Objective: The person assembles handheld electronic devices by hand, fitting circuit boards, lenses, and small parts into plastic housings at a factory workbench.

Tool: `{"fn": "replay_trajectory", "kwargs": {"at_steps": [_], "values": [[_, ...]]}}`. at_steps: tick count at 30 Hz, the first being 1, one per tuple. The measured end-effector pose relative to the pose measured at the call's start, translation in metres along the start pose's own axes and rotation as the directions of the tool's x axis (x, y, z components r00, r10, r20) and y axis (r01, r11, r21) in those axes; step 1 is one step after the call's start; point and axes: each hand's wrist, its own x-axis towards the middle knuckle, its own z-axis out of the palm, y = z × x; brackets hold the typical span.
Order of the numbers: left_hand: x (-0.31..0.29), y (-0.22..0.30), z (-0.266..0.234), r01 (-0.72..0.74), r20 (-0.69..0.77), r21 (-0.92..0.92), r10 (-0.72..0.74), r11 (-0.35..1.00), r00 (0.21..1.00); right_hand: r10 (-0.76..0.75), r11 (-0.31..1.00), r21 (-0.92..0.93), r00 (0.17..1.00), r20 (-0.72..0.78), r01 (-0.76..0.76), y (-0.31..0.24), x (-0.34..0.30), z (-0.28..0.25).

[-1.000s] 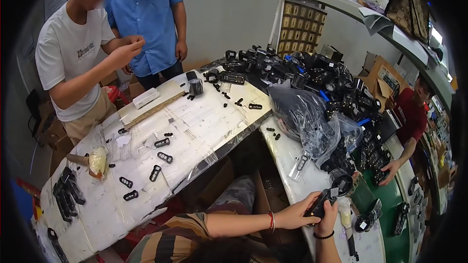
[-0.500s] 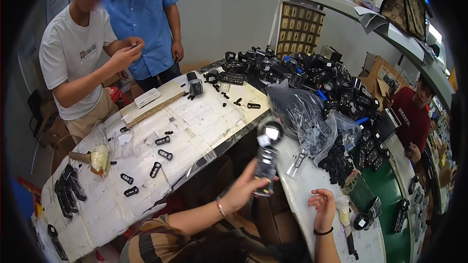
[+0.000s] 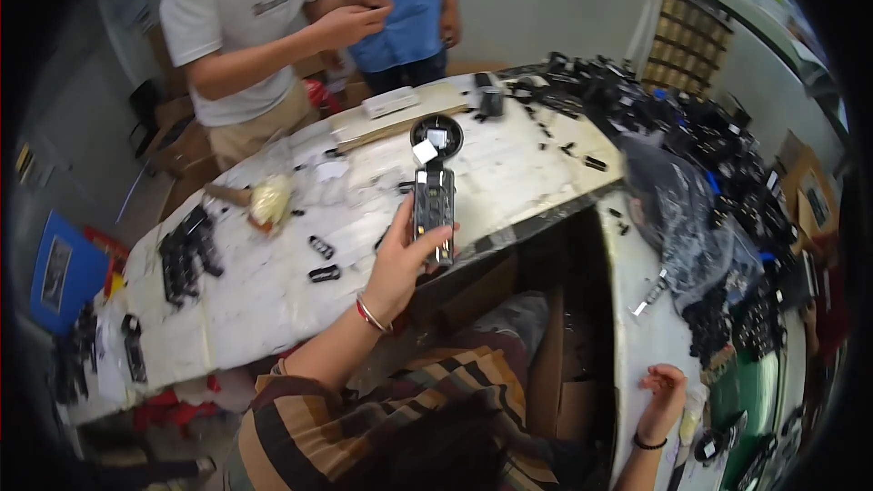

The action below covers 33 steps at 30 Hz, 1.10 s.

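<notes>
My left hand (image 3: 398, 259) is closed around the long body of a black device with a round head (image 3: 435, 209). The device stands nearly upright above the white table (image 3: 264, 309), with its round end pointing away from me and small white squares on that end. My thumb lies across the lower part of its face. Over the right-hand worktop, my right hand (image 3: 664, 391) is open and holds nothing, its fingers loosely bent. Close by it lies a pale wrapped tool (image 3: 693, 409), partly hidden. Small black oval frames (image 3: 324, 273) lie on the white table.
A big heap of black devices (image 3: 673, 100) covers the back right, beside a dark plastic bag (image 3: 668, 200). Black parts (image 3: 186, 255) and a yellow-wrapped tool (image 3: 270, 202) lie at the left. A person in a white shirt (image 3: 245, 18) and one in blue stand across the table.
My left hand has carried the black device leftward and over the white table. The view has turned left, so the heap and my right hand appear farther right.
</notes>
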Motion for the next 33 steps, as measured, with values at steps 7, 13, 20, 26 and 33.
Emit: {"fn": "replay_trajectory", "kwargs": {"at_steps": [7, 13, 20, 26, 33], "values": [[-0.02, 0.078, -0.139, -0.231, -0.122, 0.807, 0.537, 0.543, 0.835, 0.053, 0.999, -0.005, 0.999, 0.007, -0.053, -0.002, -0.001, 0.01], [-0.054, 0.119, -0.212, 0.265, -0.217, 0.963, 0.746, 0.056, 0.63, 0.057, 0.998, -0.007, 0.998, 0.026, -0.057, -0.002, 0.0, 0.004], [-0.078, 0.128, -0.227, 0.489, -0.355, 0.863, 0.84, 0.126, 0.411, 0.0, 0.998, -0.069, 0.999, 0.046, 0.004, -0.001, 0.002, 0.002], [-0.06, 0.157, -0.219, 0.492, -0.262, 0.863, 0.933, 0.111, 0.248, -0.004, 0.994, -0.111, 0.999, 0.034, 0.008, -0.004, 0.0, 0.004], [-0.052, 0.158, -0.253, 0.463, -0.157, 0.886, 0.932, -0.013, 0.327, 0.012, 0.994, -0.11, 1.0, 0.021, -0.009, -0.004, 0.002, 0.0]]}}
